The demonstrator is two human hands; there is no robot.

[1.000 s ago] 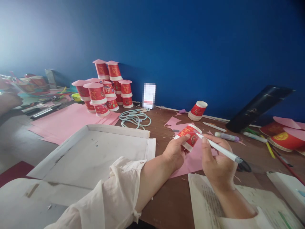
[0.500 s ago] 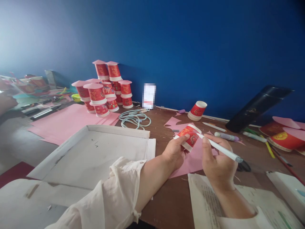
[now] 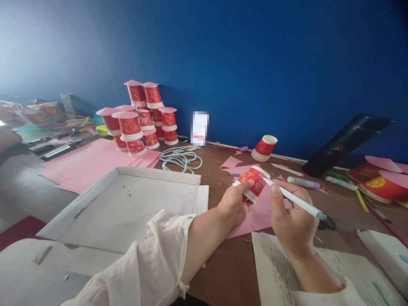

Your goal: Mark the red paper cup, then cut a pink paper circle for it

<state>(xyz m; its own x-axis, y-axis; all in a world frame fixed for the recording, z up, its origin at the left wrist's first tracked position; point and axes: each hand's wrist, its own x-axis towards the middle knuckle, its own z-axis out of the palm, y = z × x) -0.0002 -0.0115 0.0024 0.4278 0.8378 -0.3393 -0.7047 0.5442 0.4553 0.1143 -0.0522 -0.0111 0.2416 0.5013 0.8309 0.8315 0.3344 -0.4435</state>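
Red cup (image 3: 256, 176), right of frame centre — clamped in left hand (image 3: 233, 206); white pen (image 3: 299, 201) pinched in right hand (image 3: 291, 225), tip at cup. No visible shift in half a second — work appears steady.

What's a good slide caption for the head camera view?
Left hand holding a red cup, right hand holding a white pen with its tip at the cup, near pink paper.
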